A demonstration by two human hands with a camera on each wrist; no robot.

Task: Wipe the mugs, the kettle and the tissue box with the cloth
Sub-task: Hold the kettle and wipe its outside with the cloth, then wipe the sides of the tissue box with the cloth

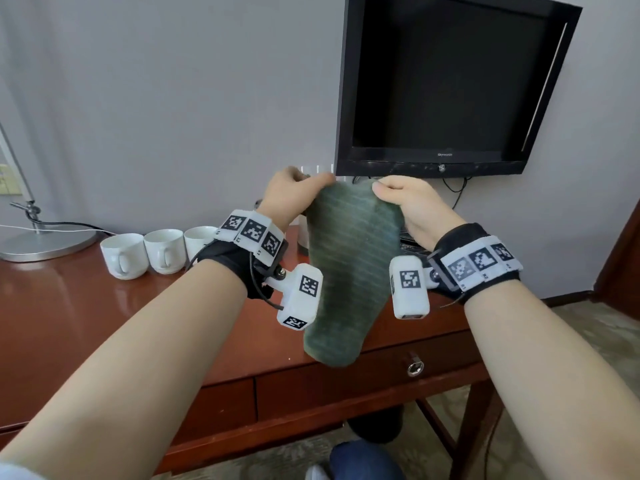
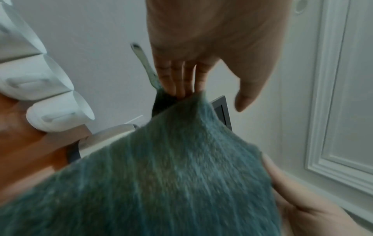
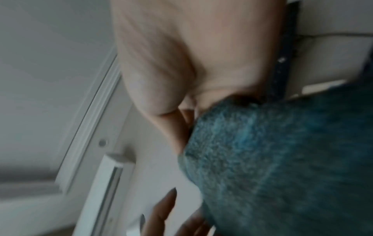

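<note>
Above a glossy reddish wooden desk [image 1: 104, 306], the left hand [image 1: 287, 195] and right hand [image 1: 412, 206] each pinch a top corner of a ribbed dark green cloth [image 1: 349, 271], which hangs between them, with three white ceramic mugs [image 1: 162, 251] standing to the left.

Wooden desk [image 1: 104, 323], 3 mugs [image 1: 162, 251], lamp [image 1: 45, 240]
</note>
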